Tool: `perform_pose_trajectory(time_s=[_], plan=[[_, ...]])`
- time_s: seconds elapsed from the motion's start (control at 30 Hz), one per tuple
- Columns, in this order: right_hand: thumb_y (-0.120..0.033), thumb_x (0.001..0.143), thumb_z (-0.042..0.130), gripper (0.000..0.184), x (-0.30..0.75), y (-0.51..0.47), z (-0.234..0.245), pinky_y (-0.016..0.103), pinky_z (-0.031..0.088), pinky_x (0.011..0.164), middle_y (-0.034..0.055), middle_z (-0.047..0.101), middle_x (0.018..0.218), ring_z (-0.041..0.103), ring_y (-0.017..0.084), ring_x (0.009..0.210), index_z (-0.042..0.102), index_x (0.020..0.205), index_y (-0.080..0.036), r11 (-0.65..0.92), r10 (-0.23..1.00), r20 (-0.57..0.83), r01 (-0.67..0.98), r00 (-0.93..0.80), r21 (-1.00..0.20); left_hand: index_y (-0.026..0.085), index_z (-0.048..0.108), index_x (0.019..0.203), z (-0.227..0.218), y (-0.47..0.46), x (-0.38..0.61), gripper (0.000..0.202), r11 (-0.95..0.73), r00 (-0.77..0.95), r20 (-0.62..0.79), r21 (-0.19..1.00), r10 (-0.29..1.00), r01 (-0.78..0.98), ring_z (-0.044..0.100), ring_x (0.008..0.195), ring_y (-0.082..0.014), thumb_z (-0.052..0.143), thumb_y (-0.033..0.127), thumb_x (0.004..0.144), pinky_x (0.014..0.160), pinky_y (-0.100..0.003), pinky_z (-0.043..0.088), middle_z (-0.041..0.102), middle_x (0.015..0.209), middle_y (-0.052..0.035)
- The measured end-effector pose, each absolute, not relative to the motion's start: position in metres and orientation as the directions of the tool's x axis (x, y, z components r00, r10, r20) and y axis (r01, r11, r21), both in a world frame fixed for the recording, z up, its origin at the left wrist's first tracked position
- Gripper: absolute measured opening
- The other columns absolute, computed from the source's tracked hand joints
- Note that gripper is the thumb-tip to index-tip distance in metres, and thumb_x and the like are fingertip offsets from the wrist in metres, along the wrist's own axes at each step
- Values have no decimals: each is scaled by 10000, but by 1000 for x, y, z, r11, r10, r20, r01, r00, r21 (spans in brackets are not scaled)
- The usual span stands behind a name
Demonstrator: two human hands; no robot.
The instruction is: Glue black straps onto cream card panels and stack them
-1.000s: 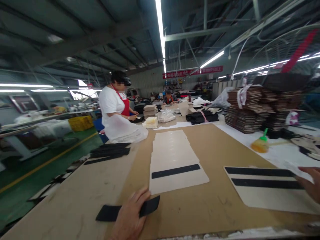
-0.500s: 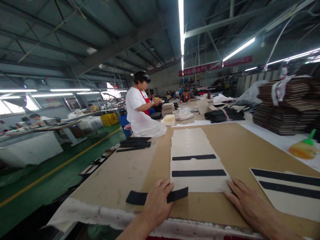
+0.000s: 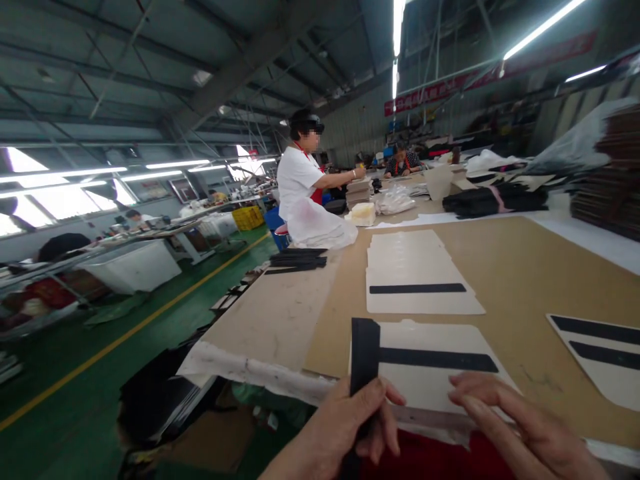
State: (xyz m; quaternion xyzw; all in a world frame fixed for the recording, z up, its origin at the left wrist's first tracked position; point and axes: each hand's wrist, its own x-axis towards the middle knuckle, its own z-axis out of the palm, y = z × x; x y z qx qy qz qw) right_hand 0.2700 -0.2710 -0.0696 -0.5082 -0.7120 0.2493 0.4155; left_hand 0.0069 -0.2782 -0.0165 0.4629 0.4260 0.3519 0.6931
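A person's left hand (image 3: 360,420) is low in front, its thumb and fingers pinching a black strip (image 3: 365,350) that stands up out of the grip, its upper end above the fingers and its lower end hanging beneath them. The right hand (image 3: 525,420) hangs across from it, well apart, its fingers half curled; I cannot tell whether the tips meet or touch anything. Just beyond and between the two sets of fingers, a pale panel (image 3: 435,333) lies on the brown-topped surface (image 3: 525,267) with a second black strip (image 3: 437,359) flat across it. Farther ahead of the fingers is a fanned stack of pale panels (image 3: 413,257), another black strip (image 3: 417,289) lying across its nearest sheet. To the right of the right fingers, a pale panel with two dark bands (image 3: 600,360) is partly cut off by the view. Well ahead and left of the left fingers is a pile of black strips (image 3: 297,259); behind it, a co-worker (image 3: 305,180) in a white top and red apron reaches forward.
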Motion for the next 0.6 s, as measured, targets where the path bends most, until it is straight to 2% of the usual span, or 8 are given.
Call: perform_pose_trajectory(time_s=[0.03, 0.1, 0.2, 0.27, 0.33, 0.47, 0.53, 0.6], plan=[[-494, 951, 505, 319, 256, -271, -54, 298, 582, 889, 60, 717, 1176, 686, 242, 1059, 729, 940, -268, 347, 938, 311, 468, -154, -813, 126, 626, 995, -21, -277, 16, 577, 337, 433, -242, 928, 868, -158, 408, 353, -60, 533, 682, 876, 371, -193, 186, 624, 558, 2], [-512, 956, 499, 355, 233, -271, -33, 294, 585, 883, 64, 708, 1207, 690, 226, 1054, 707, 1123, -279, 290, 957, 257, 373, -137, -881, 114, 636, 983, -29, -278, 30, 597, 355, 512, -212, 914, 832, -198, 411, 332, -58, 537, 692, 873, 350, -193, 183, 619, 539, 2], [-543, 953, 497, 523, 215, -270, -24, 373, 563, 958, 90, 669, 1296, 666, 243, 1128, 565, 1397, -274, 219, 974, 193, 271, -117, -937, 102, 655, 786, -35, -280, 42, 671, 360, 579, -248, 929, 776, -84, 415, 339, -60, 480, 745, 869, 360, -197, 201, 556, 483, 4], [-548, 949, 506, 572, 211, -270, -29, 426, 515, 1032, 103, 635, 1351, 630, 261, 1194, 528, 1441, -258, 212, 976, 187, 281, -114, -936, 119, 611, 619, -36, -281, 46, 751, 349, 561, -299, 937, 772, 20, 401, 349, -62, 407, 801, 859, 374, -208, 208, 498, 445, 6], [-524, 954, 510, 566, 210, -271, -36, 442, 460, 1092, 98, 577, 1426, 576, 264, 1270, 514, 1455, -262, 236, 972, 216, 330, -97, -914, 135, 576, 565, -35, -282, 49, 781, 353, 508, -339, 933, 792, 72, 402, 360, -64, 379, 843, 830, 383, -213, 218, 493, 450, 5], [-449, 951, 545, 490, 210, -274, -44, 393, 451, 1103, 65, 451, 1535, 470, 255, 1372, 549, 1419, -304, 333, 937, 348, 382, -31, -862, 141, 570, 602, -35, -283, 56, 743, 394, 407, -378, 918, 831, 48, 448, 381, -68, 460, 854, 780, 376, -199, 236, 541, 504, 2], [-438, 927, 590, 369, 209, -277, -43, 337, 514, 1025, 72, 546, 1421, 548, 246, 1284, 669, 1260, -299, 353, 922, 385, 319, 40, -880, 143, 566, 597, -37, -283, 59, 737, 393, 386, -365, 919, 847, 6, 437, 372, -64, 478, 855, 768, 366, -197, 226, 522, 489, 10], [-457, 905, 624, 256, 207, -281, -39, 275, 581, 860, 71, 656, 1175, 665, 217, 1050, 737, 1035, -268, 290, 951, 304, 167, 63, -942, 145, 558, 588, -39, -284, 60, 715, 384, 383, -346, 923, 857, -26, 424, 370, -58, 508, 834, 772, 360, -193, 216, 507, 483, 16]])
